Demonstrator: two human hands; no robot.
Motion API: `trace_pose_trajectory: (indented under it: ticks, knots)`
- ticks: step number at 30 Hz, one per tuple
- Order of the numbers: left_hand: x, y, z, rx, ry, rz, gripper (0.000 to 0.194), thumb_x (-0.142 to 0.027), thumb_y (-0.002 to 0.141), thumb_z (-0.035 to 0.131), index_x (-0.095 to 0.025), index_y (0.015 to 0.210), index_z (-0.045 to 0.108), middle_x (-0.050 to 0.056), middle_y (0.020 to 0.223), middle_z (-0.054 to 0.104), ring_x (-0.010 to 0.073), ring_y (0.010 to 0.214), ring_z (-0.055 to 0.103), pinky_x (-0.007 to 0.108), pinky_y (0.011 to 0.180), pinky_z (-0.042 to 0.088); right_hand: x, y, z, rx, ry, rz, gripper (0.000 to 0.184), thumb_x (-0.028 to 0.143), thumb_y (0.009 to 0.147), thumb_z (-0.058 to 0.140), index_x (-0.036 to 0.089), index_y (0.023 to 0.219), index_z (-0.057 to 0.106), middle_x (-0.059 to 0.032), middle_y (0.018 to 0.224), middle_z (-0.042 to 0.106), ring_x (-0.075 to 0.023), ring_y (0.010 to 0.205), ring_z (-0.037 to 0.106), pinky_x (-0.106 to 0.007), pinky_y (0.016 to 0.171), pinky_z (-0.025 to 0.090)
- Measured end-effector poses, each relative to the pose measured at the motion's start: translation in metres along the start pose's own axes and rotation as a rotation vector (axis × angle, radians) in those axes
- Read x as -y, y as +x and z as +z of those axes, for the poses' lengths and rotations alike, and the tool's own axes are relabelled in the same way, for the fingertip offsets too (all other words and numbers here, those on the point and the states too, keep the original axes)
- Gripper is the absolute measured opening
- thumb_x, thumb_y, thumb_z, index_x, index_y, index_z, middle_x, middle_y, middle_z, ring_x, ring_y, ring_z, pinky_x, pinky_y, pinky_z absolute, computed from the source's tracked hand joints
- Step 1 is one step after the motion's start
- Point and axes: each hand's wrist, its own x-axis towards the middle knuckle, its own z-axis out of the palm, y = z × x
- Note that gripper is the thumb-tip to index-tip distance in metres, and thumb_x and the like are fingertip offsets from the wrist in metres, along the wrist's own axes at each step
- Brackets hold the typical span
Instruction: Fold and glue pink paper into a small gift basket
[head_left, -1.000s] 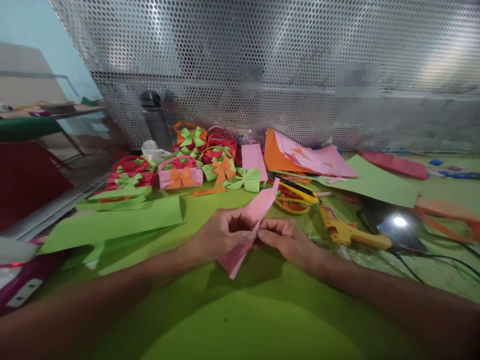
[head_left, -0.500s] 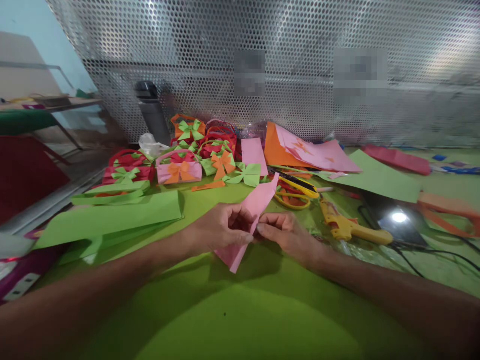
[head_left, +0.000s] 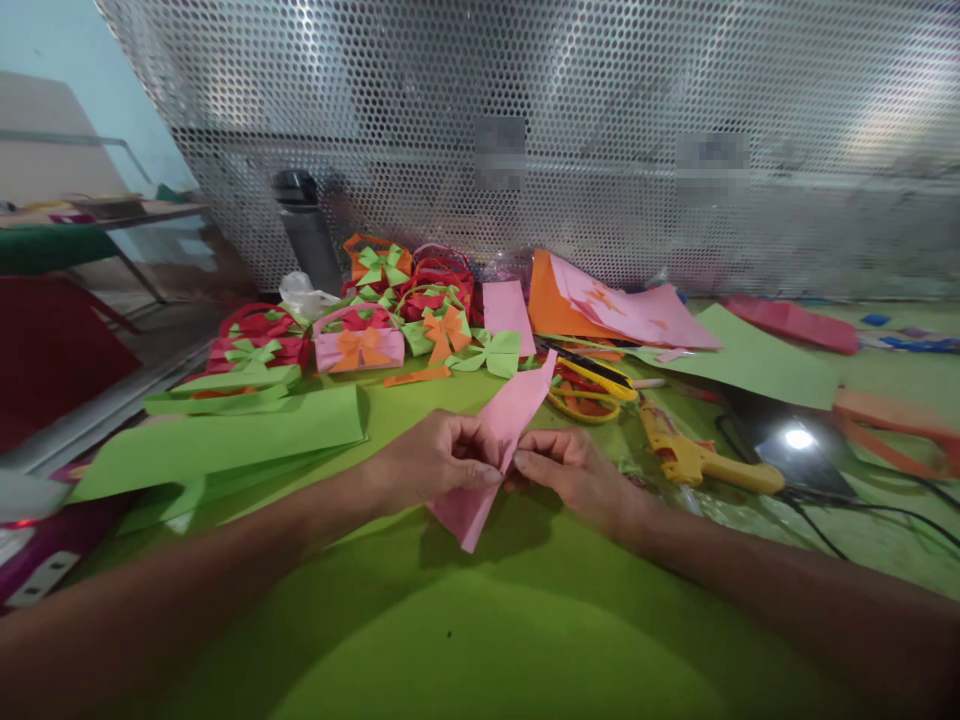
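A strip of pink paper (head_left: 519,408), creased along its right-hand edge, is held tilted above the green tabletop (head_left: 480,640). My left hand (head_left: 442,460) pinches it from the left, thumb and fingers closed near its middle. Opposite, my right hand (head_left: 574,470) is closed on the folded edge, fingertips pressed together. The two thumbs almost meet at the crease. Just beyond the paper's upper end lie yellow-handled scissors (head_left: 585,400), and a green paper bow (head_left: 491,352) sits to their left.
Small paper bags with bows (head_left: 360,345) cluster at the back left, before a dark bottle (head_left: 307,235). Green paper sheets (head_left: 232,445) lie on the left. Rightward are a yellow glue gun (head_left: 694,460), a shiny black device (head_left: 806,460) and cables. Perforated metal (head_left: 600,60) stands behind.
Both hands stay pinched on the pink paper at nearly the same spot. My left fingers have shifted very slightly left along it; the whole view has tipped a little.
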Motion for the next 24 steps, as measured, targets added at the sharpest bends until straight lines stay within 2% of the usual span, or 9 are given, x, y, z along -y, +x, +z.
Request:
trace_pose_trajectory:
  ticks: [6, 24]
  knots:
    - [-0.0055, -0.0015, -0.0026, 0.009, 0.215, 0.019, 0.011, -0.020, 0.063, 0.065, -0.011, 0.067, 0.063, -0.001, 0.064, 0.058, 0.0099, 0.059, 0.049, 0.020, 0.056, 0.036, 0.0000, 0.0000, 0.0005, -0.005, 0.006, 0.006, 0.016, 0.029, 0.070, 0.061, 0.016, 0.061, 0.061, 0.0011, 0.058, 0.061, -0.0093, 0.054, 0.052, -0.023, 0.056, 0.040]
    - [-0.0054, -0.0043, 0.0029, -0.022, 0.260, 0.019, 0.015, -0.027, 0.068, 0.060, -0.012, 0.068, 0.060, -0.002, 0.061, 0.053, 0.0091, 0.056, 0.044, 0.019, 0.052, 0.033, -0.0031, 0.0011, 0.0002, 0.003, -0.010, -0.006, 0.016, 0.030, 0.071, 0.060, 0.016, 0.062, 0.060, 0.0014, 0.058, 0.061, -0.0094, 0.056, 0.053, -0.023, 0.057, 0.041]
